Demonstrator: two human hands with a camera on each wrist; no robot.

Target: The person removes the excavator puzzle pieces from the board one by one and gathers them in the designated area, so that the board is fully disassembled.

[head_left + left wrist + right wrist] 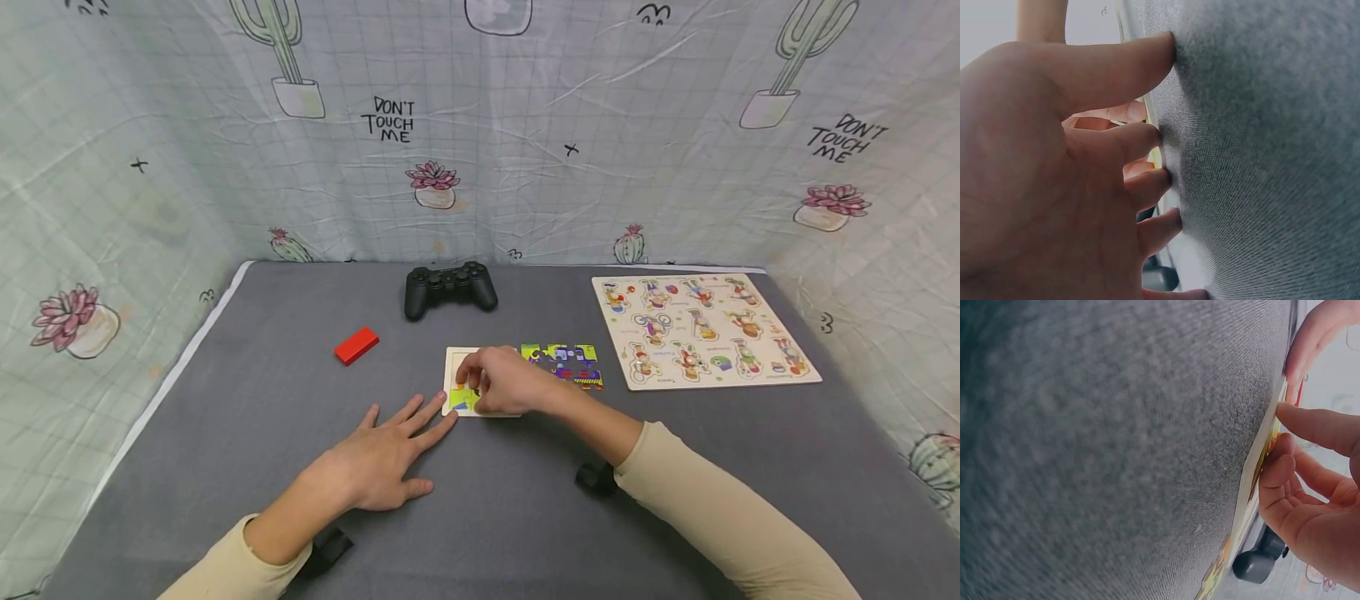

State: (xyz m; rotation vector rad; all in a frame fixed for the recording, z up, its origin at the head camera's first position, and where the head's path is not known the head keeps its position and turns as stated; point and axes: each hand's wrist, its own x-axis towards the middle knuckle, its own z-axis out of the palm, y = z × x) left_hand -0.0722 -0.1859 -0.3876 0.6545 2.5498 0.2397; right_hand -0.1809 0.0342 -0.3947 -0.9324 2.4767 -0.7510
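Note:
My left hand (382,462) lies on the grey table with its fingers spread, two fingertips at the left edge of a small pale puzzle tray (453,363). In the left wrist view the left hand (1085,162) touches the cloth with its fingertips. Over the tray is my right hand (510,381), its thumb and curled fingers at a yellow-green puzzle piece (462,398) in the lower left part. The right hand (1316,487) covers much of the tray's inside. To its right lie several loose colourful puzzle pieces (561,353).
A black game controller (451,287) lies behind the tray, and a red block (356,346) lies to the left. At the right is a large wooden puzzle board (697,333) with pictured figures. A printed cloth (495,108) hangs behind and beside the table.

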